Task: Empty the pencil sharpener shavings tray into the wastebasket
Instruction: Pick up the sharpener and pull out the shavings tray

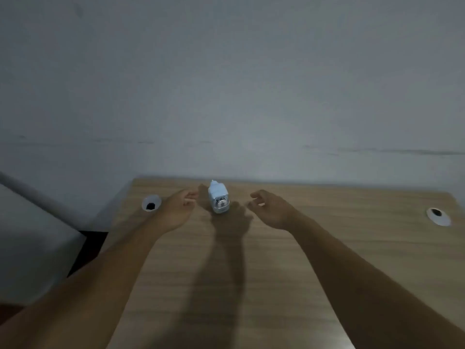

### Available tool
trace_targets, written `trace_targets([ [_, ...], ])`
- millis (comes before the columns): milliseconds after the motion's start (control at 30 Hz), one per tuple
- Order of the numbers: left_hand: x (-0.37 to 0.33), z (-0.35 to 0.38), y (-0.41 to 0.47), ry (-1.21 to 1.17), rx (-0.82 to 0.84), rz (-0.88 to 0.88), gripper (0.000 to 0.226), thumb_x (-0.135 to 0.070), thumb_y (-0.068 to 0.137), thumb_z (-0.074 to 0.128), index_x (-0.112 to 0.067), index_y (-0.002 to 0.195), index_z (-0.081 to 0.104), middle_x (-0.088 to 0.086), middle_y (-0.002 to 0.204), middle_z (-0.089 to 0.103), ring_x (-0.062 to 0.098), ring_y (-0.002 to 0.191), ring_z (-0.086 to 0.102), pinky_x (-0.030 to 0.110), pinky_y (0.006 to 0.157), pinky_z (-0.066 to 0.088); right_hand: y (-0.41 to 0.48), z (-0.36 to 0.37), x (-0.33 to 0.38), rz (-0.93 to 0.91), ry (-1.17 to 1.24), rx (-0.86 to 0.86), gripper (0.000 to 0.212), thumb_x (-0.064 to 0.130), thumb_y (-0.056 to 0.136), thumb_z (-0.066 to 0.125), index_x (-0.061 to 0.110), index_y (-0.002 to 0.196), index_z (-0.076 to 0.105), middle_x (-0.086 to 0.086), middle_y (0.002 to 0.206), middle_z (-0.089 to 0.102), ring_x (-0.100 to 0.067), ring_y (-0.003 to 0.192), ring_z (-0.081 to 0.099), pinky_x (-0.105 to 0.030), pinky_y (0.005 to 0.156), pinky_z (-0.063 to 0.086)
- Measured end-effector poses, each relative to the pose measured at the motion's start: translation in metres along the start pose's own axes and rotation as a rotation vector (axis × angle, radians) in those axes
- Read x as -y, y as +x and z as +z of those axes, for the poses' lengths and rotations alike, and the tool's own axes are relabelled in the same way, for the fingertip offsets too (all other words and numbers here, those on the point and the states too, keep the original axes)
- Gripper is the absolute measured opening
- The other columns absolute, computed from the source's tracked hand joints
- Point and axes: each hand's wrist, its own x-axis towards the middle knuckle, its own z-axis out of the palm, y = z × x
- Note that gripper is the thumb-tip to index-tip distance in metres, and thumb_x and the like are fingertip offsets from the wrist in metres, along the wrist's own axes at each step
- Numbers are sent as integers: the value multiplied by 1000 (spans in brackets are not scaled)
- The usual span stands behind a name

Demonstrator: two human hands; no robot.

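Two bare hands reach toward one small pale-blue plastic pencil sharpener (218, 197) that stands upright near the far edge of the light wood-grain desk (251, 273), close to the grey wall (226, 84). The left hand (180, 209) hovers just beside the sharpener on its left, fingers loosely curled and spread, holding nothing. The right hand (273, 210) is a little farther off on the other side, likewise cupped wide and empty — neither touches the sharpener.

By its look, the sharpener should be light and stiff, a hard moulded shell with smooth, perhaps slightly slippery sides. A small body like this would likely tip or slide if pushed from one side only, so a sound hold would be one hand clasping the upper blue body while the other draws the shavings tray out from the lower front. That tray seems to be the clearer, silvery section at the base, where a small cartoon figure shows — too blurred to make out. Held level, it should spill less.

No brand, label or writing can be read. The wastebasket is not in view. Two round white cable grommets (151, 202) sit in the desk, one toward each side.
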Motion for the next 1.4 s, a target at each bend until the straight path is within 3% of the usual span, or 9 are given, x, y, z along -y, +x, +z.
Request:
trace_targets([
  [100,29,29,13,-141,-15,27,47,-3,97,53,-24,137,65,-23,125,75,28,139,63,33,106,52,24,41,-13,-68,82,-51,68,48,106,72,9,160,57,-12,156,67,-29,137,71,-38,115,55],
  [233,45,56,21,-143,-137,47,58,20,101,48,1,155,54,13,142,68,27,142,61,27,110,47,52,91,-23,-135,139,-137,90,58,92,84,10,162,53,-15,159,59,-30,143,65,-47,121,53],
  [500,81,86,-6,-17,-358,328,82,26,81,46,-11,152,63,-2,147,69,12,138,60,6,109,42,89,163,-27,-179,174,-490,120,95,53,83,19,144,61,-1,142,65,-24,136,66,-51,113,57],
  [567,82,89,-11,-104,-414,307,81,27,80,42,-10,148,65,-3,142,71,8,132,63,0,104,42,95,170,-29,-153,147,-546,103,84,60,87,20,137,62,0,136,70,-27,132,69,-54,112,54],
  [733,106,87,-41,-333,-440,318,52,16,97,51,-9,137,71,-6,121,78,-17,99,70,47,113,56,75,178,-32,-208,222,-556,60,47,80,91,22,126,61,4,123,76,-25,116,76,-42,95,60],
  [867,112,86,-85,-260,-416,323,32,-14,109,58,-28,132,74,-19,121,80,-4,109,73,42,107,61,36,185,-39,-300,200,-514,59,28,84,95,15,132,64,6,113,76,-8,89,71,-10,70,50],
  [1033,117,82,-125,-235,-314,378,25,-29,108,62,-41,126,75,-21,122,81,2,115,73,39,106,61,-13,203,-48,-397,221,-501,52,19,85,93,22,131,66,12,110,76,13,79,67,-10,73,51],
  [1233,139,77,-169,-298,-175,428,35,-35,101,75,-30,136,75,-14,126,81,-3,118,74,18,104,57,-66,213,-56,-472,210,-404,65,19,91,92,23,150,64,3,128,80,-22,107,77,-34,94,63],
  [1400,146,77,-199,-260,-72,439,47,-41,94,82,-29,139,73,-14,131,80,1,120,75,23,106,58,-105,224,-73,-487,244,-317,72,24,91,94,26,154,62,8,139,79,-12,129,76,-30,106,61],
])
